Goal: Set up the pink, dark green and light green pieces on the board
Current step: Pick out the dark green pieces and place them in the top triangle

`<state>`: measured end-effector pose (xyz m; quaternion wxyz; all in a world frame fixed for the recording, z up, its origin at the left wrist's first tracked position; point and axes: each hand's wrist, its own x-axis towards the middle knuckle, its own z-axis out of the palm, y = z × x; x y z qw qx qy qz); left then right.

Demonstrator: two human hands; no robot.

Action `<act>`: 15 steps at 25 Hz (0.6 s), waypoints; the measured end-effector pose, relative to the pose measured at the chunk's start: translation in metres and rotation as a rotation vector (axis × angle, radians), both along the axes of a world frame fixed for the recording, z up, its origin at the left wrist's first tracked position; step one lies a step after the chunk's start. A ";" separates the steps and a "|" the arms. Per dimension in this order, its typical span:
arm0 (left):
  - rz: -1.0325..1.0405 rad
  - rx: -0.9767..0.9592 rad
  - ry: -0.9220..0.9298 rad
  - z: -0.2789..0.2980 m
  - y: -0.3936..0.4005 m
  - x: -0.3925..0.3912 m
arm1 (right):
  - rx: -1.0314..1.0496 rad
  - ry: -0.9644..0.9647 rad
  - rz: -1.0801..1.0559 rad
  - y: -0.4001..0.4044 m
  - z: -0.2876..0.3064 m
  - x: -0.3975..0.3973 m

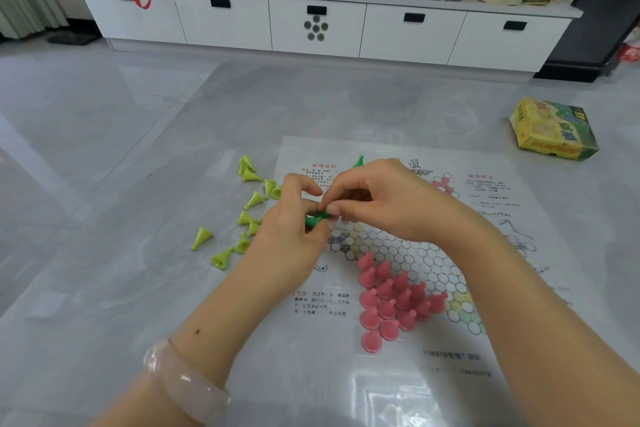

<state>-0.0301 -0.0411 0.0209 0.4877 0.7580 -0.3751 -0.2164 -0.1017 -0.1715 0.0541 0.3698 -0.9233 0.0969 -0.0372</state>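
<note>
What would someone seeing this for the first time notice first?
Probably the two hands meeting over the board at centre: the left hand and right hand both pinch dark green pieces. Next, the pink pieces standing in a tight triangle on the board's near corner. Then the light green pieces, lying scattered on the floor just left of the board.
</note>
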 end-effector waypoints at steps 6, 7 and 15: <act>0.075 0.003 -0.014 -0.003 0.001 0.004 | 0.048 -0.207 -0.329 -0.019 0.009 -0.010; 0.098 -0.004 -0.002 -0.004 0.001 0.006 | 0.018 -0.222 -0.404 -0.025 0.007 -0.013; 0.161 0.003 0.069 -0.001 0.000 0.006 | -0.262 0.025 -0.424 -0.044 -0.025 -0.009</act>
